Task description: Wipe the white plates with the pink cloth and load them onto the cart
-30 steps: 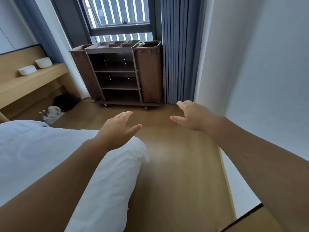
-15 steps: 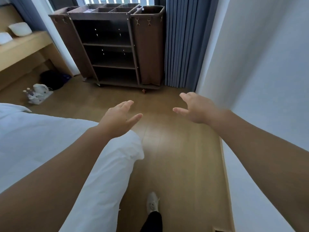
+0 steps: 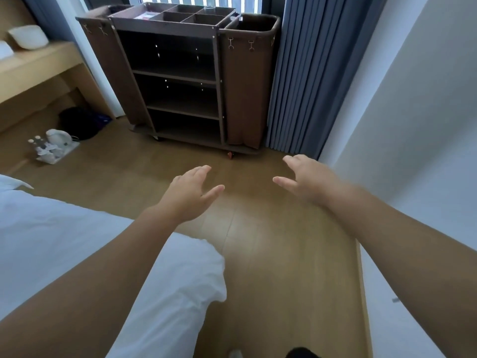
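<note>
Left hand (image 3: 189, 195), right hand (image 3: 307, 177), seemingly empty, face cart (image 3: 165, 26).

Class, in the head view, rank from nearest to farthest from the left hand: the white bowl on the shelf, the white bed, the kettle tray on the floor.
From the left hand:
1. White bed, just below it, to the left.
2. Kettle tray, on the floor, farther left.
3. White bowl, on the shelf, far upper left.
</note>
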The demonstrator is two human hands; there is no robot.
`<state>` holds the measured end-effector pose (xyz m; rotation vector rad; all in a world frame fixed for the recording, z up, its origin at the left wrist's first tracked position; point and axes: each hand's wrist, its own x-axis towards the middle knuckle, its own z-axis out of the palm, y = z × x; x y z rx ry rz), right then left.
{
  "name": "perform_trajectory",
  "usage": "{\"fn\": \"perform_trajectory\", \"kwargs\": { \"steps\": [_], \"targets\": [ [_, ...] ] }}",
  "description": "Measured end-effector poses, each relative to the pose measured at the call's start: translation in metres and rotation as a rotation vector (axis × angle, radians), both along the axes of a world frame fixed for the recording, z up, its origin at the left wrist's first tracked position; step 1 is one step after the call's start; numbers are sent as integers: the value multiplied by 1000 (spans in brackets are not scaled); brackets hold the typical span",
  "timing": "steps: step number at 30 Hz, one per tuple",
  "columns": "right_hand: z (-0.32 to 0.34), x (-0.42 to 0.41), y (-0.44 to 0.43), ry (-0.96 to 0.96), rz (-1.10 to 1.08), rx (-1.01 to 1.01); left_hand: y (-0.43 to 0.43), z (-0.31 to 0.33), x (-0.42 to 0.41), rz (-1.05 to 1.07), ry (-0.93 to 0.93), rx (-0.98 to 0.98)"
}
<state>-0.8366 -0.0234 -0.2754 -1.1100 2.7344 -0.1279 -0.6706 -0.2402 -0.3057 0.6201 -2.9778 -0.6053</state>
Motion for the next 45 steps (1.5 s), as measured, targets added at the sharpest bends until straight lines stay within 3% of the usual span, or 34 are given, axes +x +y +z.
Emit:
{"fn": "perform_trajectory", "kwargs": {
  "steps": [20, 30, 45],
  "targets": [
    [-11, -299, -220, 20, 443, 21, -129, -14, -236, 433, -7, 42],
    [-10, -353, -361, 47, 603, 8, -242, -16, -271, 590, 31, 2],
    [4, -399, -653, 104, 633, -34, -529, 2, -320, 592, 34, -39]
  ]
}}
